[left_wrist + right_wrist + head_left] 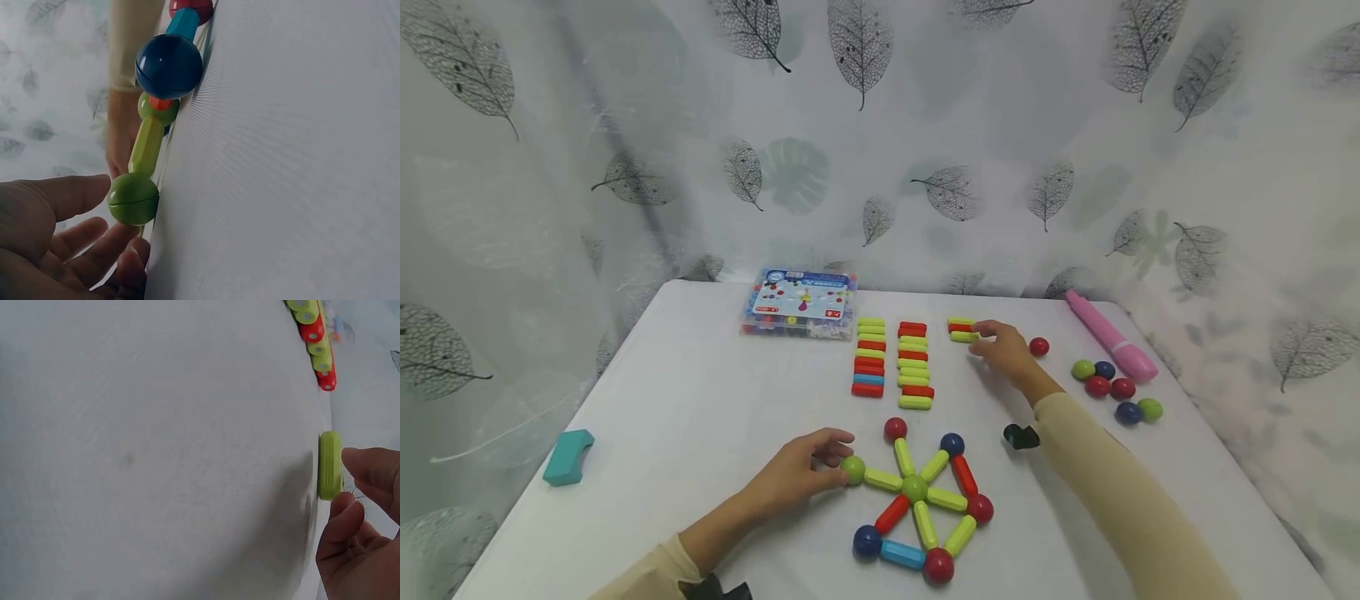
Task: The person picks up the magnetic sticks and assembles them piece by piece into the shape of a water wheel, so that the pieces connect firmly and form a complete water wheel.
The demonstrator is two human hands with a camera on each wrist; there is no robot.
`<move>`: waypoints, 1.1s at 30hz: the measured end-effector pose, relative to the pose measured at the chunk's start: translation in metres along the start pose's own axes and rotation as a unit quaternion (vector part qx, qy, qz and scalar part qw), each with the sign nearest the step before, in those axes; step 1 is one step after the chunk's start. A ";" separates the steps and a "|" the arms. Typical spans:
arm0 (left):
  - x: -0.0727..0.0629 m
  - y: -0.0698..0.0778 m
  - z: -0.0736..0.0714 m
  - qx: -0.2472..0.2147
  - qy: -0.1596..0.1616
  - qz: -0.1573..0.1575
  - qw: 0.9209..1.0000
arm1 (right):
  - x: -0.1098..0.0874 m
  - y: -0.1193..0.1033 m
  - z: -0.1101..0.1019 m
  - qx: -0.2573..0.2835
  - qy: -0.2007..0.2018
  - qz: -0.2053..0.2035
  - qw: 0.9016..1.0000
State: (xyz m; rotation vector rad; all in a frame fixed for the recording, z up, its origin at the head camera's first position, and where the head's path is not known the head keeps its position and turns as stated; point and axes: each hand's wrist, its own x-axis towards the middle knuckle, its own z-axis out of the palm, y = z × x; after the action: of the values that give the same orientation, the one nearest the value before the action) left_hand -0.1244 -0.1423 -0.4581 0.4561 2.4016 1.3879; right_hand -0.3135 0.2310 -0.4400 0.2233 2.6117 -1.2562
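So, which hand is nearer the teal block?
Left. The left hand is right of the teal block, by a green ball; the right hand is farther right and back, by some sticks.

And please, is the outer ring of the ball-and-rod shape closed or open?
Open: nothing directly links the outer green ball to its neighbouring blue ball or red ball.

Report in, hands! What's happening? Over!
Left fingers at green outer ball. Right fingers at small stick row. Ball-and-stick wheel: three rim gaps. Nothing visibly blocking.
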 end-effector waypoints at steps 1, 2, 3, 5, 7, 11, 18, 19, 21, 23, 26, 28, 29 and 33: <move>0.000 0.001 0.001 0.000 0.001 0.000 1.000 | 0.002 0.001 0.000 -0.019 0.003 0.002 1.000; 0.000 0.001 0.001 0.001 0.001 -0.001 1.000 | 0.003 0.001 0.001 -0.034 0.006 0.002 0.999; 0.000 0.001 0.002 0.001 0.001 -0.001 1.000 | 0.004 0.002 0.001 -0.048 0.007 0.000 0.999; 0.000 0.002 0.002 0.001 0.001 -0.002 1.000 | 0.005 0.003 0.002 -0.068 0.010 -0.005 0.998; 0.000 0.002 0.003 -0.001 0.000 -0.004 1.000 | 0.005 0.004 0.003 -0.080 0.014 -0.009 0.997; 0.000 0.003 0.004 -0.005 -0.003 -0.003 1.000 | 0.003 0.005 0.002 -0.083 0.028 -0.021 0.996; 0.002 0.003 0.003 -0.002 -0.001 0.001 1.000 | -0.002 0.009 0.001 -0.075 0.016 -0.025 0.997; 0.002 0.003 0.003 -0.002 0.000 0.002 1.000 | -0.004 0.011 0.000 -0.069 0.011 -0.027 0.997; 0.001 0.002 0.003 -0.004 0.000 0.001 1.000 | -0.011 0.016 0.001 -0.046 -0.004 -0.031 0.998; 0.001 0.002 0.003 -0.005 0.001 0.000 1.000 | -0.022 0.021 0.002 -0.013 -0.020 -0.037 0.999; 0.001 0.002 0.004 -0.008 0.000 -0.003 1.000 | -0.046 0.024 0.007 0.035 -0.043 -0.044 0.998; 0.001 0.002 0.004 -0.009 0.000 -0.004 1.000 | -0.064 0.022 0.012 0.051 -0.058 -0.053 0.996; 0.001 0.002 0.004 -0.009 0.000 -0.004 1.000 | -0.072 0.020 0.015 0.052 -0.065 -0.057 0.995; 0.002 0.002 0.004 -0.005 0.004 -0.001 1.000 | -0.101 0.012 0.028 0.019 -0.100 -0.082 0.991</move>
State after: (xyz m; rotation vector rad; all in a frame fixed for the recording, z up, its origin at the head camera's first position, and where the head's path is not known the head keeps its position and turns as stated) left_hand -0.1246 -0.1377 -0.4583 0.4481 2.3998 1.4019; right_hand -0.2097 0.2125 -0.4380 -0.1084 2.4764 -1.3069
